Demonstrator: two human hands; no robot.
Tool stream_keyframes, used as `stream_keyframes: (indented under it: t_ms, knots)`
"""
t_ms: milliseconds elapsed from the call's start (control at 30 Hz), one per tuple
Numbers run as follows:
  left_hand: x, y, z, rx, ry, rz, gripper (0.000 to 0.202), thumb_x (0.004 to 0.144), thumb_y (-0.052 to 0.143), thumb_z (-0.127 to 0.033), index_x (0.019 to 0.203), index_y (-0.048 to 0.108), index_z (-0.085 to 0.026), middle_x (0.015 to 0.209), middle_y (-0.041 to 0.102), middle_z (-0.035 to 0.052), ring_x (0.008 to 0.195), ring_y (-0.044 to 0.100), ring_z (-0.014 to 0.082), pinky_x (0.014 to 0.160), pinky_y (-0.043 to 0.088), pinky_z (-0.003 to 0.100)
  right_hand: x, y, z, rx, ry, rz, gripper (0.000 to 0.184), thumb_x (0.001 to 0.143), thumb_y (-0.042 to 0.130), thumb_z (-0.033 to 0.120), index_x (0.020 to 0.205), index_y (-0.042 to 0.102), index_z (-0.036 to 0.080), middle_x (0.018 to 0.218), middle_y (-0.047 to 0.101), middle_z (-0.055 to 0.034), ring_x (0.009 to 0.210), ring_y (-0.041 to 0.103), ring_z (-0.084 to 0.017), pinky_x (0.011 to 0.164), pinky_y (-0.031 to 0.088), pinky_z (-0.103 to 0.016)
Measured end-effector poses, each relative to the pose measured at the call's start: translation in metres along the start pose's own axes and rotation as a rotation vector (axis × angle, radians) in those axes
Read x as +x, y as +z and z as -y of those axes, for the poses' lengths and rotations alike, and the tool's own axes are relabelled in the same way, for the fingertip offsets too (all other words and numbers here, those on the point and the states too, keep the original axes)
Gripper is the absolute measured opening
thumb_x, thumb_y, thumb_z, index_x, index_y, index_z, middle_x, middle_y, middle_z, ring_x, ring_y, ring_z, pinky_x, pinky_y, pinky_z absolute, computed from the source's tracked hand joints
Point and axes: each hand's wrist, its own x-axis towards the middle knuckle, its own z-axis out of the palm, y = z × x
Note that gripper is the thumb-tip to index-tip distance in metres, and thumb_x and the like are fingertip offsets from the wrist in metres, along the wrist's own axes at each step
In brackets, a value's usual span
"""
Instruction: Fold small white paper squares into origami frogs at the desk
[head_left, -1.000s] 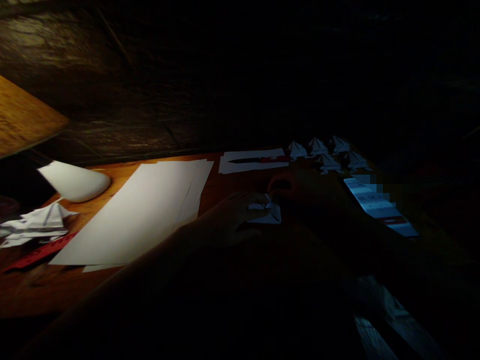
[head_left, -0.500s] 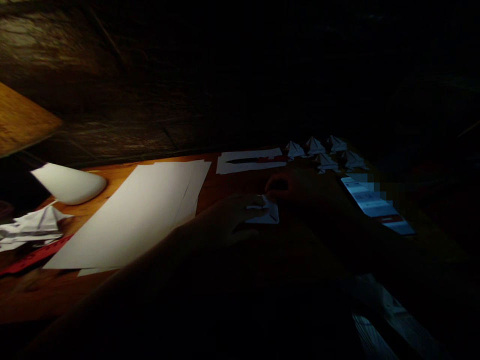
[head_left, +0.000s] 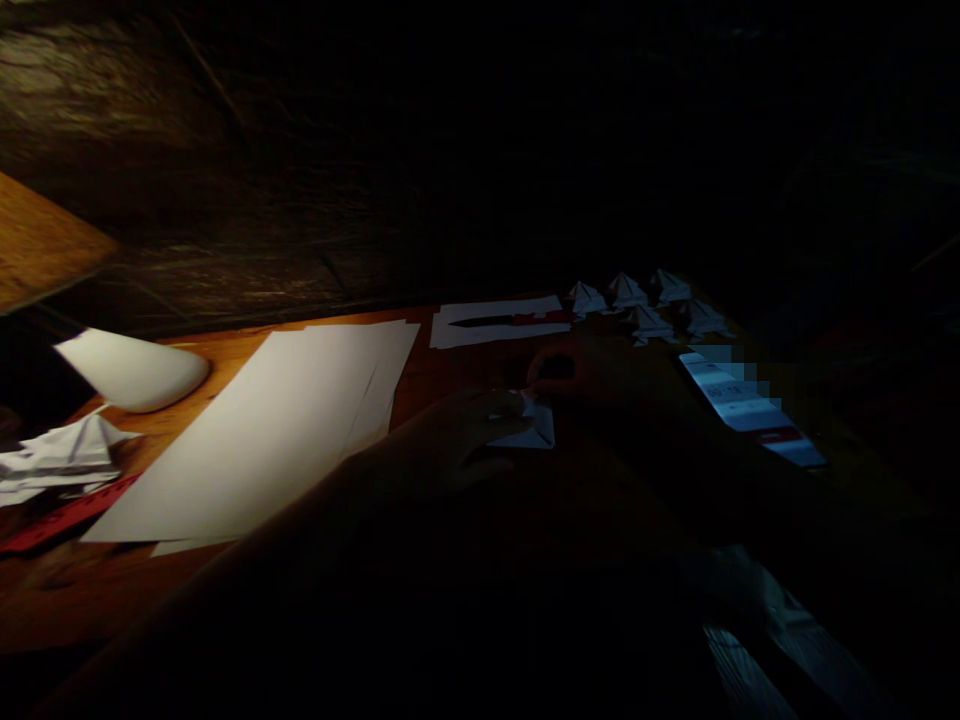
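A small folded piece of white paper (head_left: 534, 432) lies on the dim wooden table in front of me. My left hand (head_left: 469, 430) rests over its left side, thumb spread away from the other fingers, which press on the sheet. At the paper's upper edge, my right hand (head_left: 562, 370) has its thumb and forefinger pinched together on it. The right hand is in deep shadow, so its other fingers are hard to make out.
Large white sheets (head_left: 262, 430) lie to the left, beside a white lamp-like cone (head_left: 139, 370), crumpled paper (head_left: 75, 450) and a red strip (head_left: 71, 515). Behind are a knife (head_left: 517, 320) on paper and several folded paper figures (head_left: 649, 322). A lit phone (head_left: 750, 410) lies right.
Both hands stay almost in place on the folded paper. The whole view has shifted very slightly, and the phone's screen shows different content.
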Motion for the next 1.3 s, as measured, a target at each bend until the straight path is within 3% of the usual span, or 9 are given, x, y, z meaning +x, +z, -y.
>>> stream_keyframes:
  t_ms: [233,733,933,1133,1300]
  knots:
    - [-0.0005,-0.0009,-0.0025,-0.101,-0.052,0.003,0.057,0.097,0.063,-0.032,0.149,0.043,-0.024,0.155,0.046,0.0118,0.141,0.047,0.0290,0.115,0.046,0.050,0.0008,0.0010,-0.0005,0.069,0.083,-0.061,0.014,0.083,0.069,0.028,0.089,0.076,0.018,0.093,0.077,-0.0060,0.082,0.069,-0.019,0.075,0.051,-0.031]
    - [-0.0002,-0.0014,-0.0046,-0.137,-0.107,0.045,0.055,0.096,0.063,-0.036,0.145,0.045,-0.021,0.151,0.040,0.0141,0.129,0.055,0.0293,0.105,0.055,0.045,0.0019,0.0087,-0.0028,0.216,0.005,0.007,0.015,0.085,0.066,0.030,0.088,0.075,0.018,0.092,0.075,-0.0050,0.081,0.066,-0.017,0.073,0.048,-0.030]
    - [0.0005,-0.0036,-0.0061,-0.179,-0.116,0.026,0.059,0.094,0.064,-0.034,0.145,0.040,-0.018,0.141,0.049,0.0137,0.122,0.058,0.0271,0.101,0.056,0.042,0.0032,0.0087,-0.0049,0.137,-0.010,0.038,0.015,0.084,0.068,0.032,0.087,0.075,0.020,0.091,0.076,-0.0042,0.080,0.065,-0.017,0.072,0.047,-0.030]
    - [-0.0010,-0.0032,-0.0052,-0.156,-0.066,-0.012,0.054,0.097,0.062,-0.032,0.146,0.041,-0.021,0.147,0.050,0.0142,0.135,0.052,0.0285,0.112,0.049,0.045,0.0015,0.0056,-0.0035,0.046,-0.010,0.060,0.016,0.085,0.069,0.033,0.090,0.076,0.020,0.092,0.076,-0.0034,0.080,0.066,-0.017,0.071,0.045,-0.029]
    - [-0.0038,-0.0012,-0.0035,-0.125,-0.055,-0.037,0.052,0.097,0.062,-0.033,0.144,0.045,-0.020,0.147,0.051,0.0156,0.136,0.052,0.0295,0.113,0.049,0.048,0.0005,0.0034,0.0006,-0.024,-0.008,0.051,0.013,0.085,0.069,0.031,0.090,0.076,0.020,0.092,0.076,-0.0035,0.080,0.065,-0.018,0.072,0.044,-0.029]
